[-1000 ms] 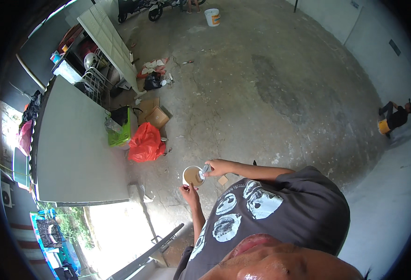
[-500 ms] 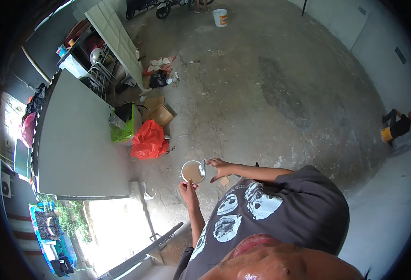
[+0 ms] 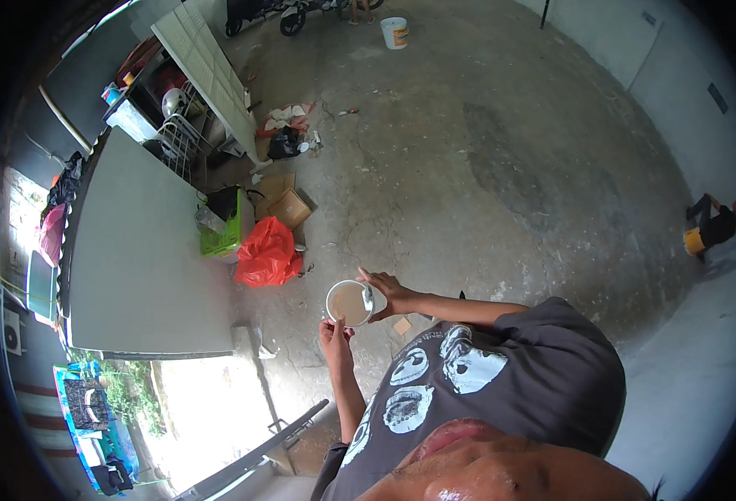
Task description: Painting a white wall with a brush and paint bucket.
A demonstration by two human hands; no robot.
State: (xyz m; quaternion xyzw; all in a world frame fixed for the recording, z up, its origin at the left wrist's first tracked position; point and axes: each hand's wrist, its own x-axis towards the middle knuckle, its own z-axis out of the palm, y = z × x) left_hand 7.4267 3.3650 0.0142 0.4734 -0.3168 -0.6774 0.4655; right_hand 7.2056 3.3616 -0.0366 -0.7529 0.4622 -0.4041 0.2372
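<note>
A round white tub [image 3: 329,302] of beige liquid is in front of my body. My left hand [image 3: 335,334] pinches its near rim, fingertips reaching over the edge. My right hand [image 3: 391,298] curves round the tub's right side, fingers at the far edge and thumb nearer me. A small silvery-white piece [image 3: 368,297] shows at the right inner rim; its kind cannot be made out. The undersides of both hands are hidden.
Left of the tub are a red plastic bag [image 3: 268,253], a green crate [image 3: 220,241] and a cardboard box [image 3: 288,209]. A large grey panel [image 3: 147,250] stands farther left. A white bucket [image 3: 394,33] is far ahead; a person [image 3: 715,224] sits at the right wall.
My right hand has shifted left and slightly away from me, from beside the tub to round its side. The silvery-white piece now sits farther right and higher. My left hand stays at the rim.
</note>
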